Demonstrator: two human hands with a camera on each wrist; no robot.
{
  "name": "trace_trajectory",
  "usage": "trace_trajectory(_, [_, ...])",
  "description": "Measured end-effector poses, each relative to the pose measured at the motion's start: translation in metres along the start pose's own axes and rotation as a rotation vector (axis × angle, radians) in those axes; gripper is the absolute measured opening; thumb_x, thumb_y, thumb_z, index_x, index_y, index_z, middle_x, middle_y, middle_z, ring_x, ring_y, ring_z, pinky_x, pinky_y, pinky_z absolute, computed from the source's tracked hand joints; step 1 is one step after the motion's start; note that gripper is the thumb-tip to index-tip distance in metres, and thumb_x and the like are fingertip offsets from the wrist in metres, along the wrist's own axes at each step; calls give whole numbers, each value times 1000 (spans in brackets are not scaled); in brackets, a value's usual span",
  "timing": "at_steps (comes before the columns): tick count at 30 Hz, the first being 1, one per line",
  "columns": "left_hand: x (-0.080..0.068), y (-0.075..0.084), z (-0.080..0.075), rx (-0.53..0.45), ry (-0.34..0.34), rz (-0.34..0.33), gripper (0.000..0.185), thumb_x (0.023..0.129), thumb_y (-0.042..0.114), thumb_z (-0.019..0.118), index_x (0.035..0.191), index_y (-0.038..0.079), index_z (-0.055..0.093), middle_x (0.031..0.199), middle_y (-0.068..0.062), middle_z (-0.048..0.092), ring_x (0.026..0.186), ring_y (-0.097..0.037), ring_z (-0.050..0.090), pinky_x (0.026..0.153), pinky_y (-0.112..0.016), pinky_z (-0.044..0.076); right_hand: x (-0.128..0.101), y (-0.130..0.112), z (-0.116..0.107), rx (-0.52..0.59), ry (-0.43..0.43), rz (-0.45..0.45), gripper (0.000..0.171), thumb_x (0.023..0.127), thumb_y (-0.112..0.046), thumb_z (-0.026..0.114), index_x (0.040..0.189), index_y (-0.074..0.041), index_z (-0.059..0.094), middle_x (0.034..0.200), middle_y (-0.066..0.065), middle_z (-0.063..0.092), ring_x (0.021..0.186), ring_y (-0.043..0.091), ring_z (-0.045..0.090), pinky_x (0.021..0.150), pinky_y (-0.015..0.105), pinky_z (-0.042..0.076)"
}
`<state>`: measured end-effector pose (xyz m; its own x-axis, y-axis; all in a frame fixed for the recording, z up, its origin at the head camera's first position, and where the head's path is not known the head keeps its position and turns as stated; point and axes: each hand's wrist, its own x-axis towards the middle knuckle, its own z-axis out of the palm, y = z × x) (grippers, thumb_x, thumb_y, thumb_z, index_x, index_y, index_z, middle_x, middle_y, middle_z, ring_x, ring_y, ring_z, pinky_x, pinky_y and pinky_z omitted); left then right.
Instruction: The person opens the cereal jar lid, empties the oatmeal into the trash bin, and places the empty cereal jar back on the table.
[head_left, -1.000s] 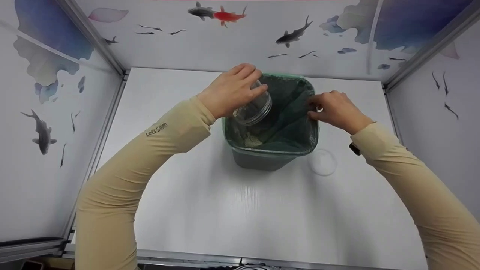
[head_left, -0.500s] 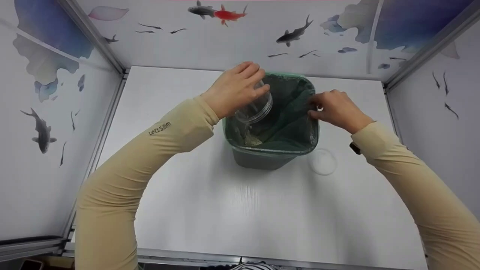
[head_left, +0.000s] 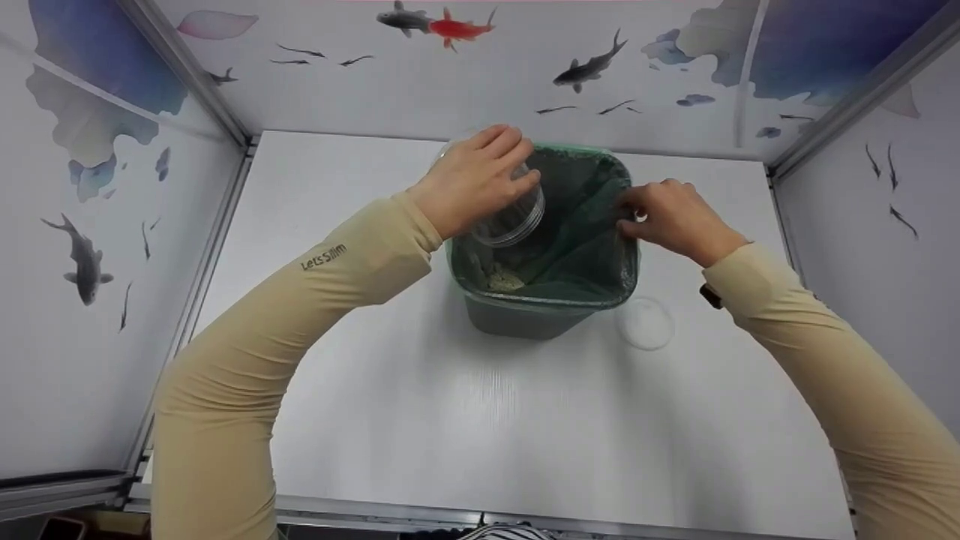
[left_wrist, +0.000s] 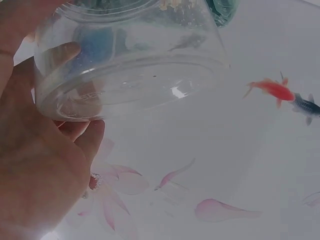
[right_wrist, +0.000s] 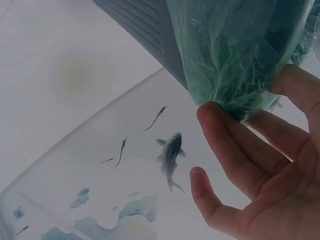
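Note:
My left hand grips a clear plastic jar over the left side of a grey bin. The jar is tilted, its threaded mouth pointing into the bin. In the left wrist view, the thumb and fingers wrap the jar, and pale bits cling near its mouth. A green bag lines the bin and folds over its rim. Pale crumbs lie inside on the liner. My right hand holds the bin's right rim, fingertips against the green bag in the right wrist view.
A clear round lid lies on the white table, just right of the bin. White panels with painted fish enclose the table at the back and both sides. A metal frame edge runs along the front.
My left hand has shifted slightly right with the jar, and the jar's base now shows beyond the hand. Pale bits inside the jar's lower side are no longer visible. My right hand stays put.

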<state>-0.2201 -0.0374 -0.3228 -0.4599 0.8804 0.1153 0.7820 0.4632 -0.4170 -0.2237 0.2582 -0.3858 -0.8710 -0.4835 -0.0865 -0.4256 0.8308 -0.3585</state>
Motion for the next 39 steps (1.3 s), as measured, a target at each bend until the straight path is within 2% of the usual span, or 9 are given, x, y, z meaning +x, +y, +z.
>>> trace_trajectory(8, [4,2,-4,28,-80,6,49,85,11,73,132,11,59,126,-19,53,118,-33,45,106,-38,32,0,2,0,0,8,0,18,87,-7,67,102,3,70,94,18,69,87,34,64,75,51,51])
trace_trajectory(17, [1,4,1,55,35,-2,33,93,4,63,125,12,65,121,-16,56,114,-31,48,103,-36,35,1,1,2,-6,16,-3,17,87,-7,67,101,4,70,94,19,69,87,35,65,76,51,52])
trace_trajectory(28, [5,10,0,118,-76,7,36,94,3,60,128,16,63,129,-15,52,121,-30,45,106,-36,32,-1,0,2,1,16,3,17,88,-7,67,101,3,69,93,18,68,86,35,64,75,51,52])
trace_trajectory(31, [4,10,1,94,-35,8,35,94,3,60,127,14,64,126,-15,54,119,-31,47,105,-36,34,0,1,2,0,18,2,18,87,-7,67,102,3,69,93,18,68,86,34,64,75,51,52])
trace_trajectory(34, [2,8,3,62,70,1,31,94,0,59,122,11,66,119,-16,57,113,-31,50,102,-36,37,1,1,3,0,20,2,18,87,-7,67,102,3,69,93,18,68,85,33,64,75,50,52])
trace_trajectory(36, [1,6,5,43,117,-3,30,93,1,62,121,10,66,116,-17,57,111,-32,50,101,-37,38,1,2,3,2,19,7,18,87,-7,67,102,3,69,93,18,68,85,33,63,76,50,52])
trace_trajectory(39, [-2,2,6,13,117,-15,34,90,3,66,123,9,62,117,-19,57,110,-34,51,101,-38,40,1,3,4,1,20,15,18,87,-7,67,102,3,70,93,17,68,85,33,63,76,50,52])
